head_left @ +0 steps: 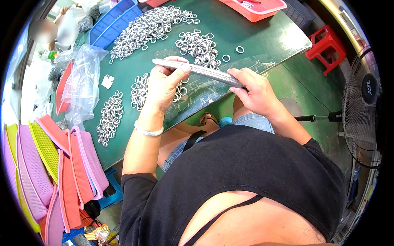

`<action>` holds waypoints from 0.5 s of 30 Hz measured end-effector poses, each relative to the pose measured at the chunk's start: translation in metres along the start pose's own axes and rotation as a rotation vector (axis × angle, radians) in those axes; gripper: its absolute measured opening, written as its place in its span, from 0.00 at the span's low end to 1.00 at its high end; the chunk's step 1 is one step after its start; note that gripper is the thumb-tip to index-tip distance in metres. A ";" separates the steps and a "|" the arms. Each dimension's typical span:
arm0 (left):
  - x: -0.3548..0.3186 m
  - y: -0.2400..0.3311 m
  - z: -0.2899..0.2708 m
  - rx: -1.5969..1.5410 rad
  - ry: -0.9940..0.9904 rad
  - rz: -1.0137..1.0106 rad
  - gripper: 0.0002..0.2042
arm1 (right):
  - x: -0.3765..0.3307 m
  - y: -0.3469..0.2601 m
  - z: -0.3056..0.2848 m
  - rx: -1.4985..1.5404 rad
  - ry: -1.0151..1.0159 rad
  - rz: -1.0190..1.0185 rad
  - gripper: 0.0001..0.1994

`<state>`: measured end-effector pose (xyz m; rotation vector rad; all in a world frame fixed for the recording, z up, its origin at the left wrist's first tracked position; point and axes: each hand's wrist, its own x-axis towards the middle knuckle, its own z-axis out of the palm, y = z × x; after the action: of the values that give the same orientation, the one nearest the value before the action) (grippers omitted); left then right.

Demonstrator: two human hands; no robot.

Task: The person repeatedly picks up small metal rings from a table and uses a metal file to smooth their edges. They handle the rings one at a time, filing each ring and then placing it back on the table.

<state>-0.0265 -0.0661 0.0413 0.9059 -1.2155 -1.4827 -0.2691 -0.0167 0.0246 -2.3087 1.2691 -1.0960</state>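
Between thumbs (179, 74) and fingers (243, 75), grey rod (210, 74)

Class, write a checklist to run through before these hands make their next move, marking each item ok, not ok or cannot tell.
1. Left hand secure on the grey bar: ok, thumb and fingers close on it near its left end.
2. Right hand secure on the bar: ok, it holds the opposite end.
3. All rings gathered into piles: not ok, two loose rings lie apart on the green table.
4. Ring pile beside the left hand fully visible: not ok, the hand hides part of it.
5. Bar free of any ring: cannot tell, fingers cover parts of it.
6. Fan apart from the right arm: ok, a gap shows between them.
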 end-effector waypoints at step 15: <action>0.000 -0.005 -0.012 -0.274 -0.018 0.112 0.17 | 0.001 -0.002 -0.007 0.325 -0.147 0.115 0.19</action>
<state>-0.0160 -0.0685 0.0342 0.6318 -1.0277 -1.5241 -0.2725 -0.0157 0.0311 -2.0092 1.0663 -0.9907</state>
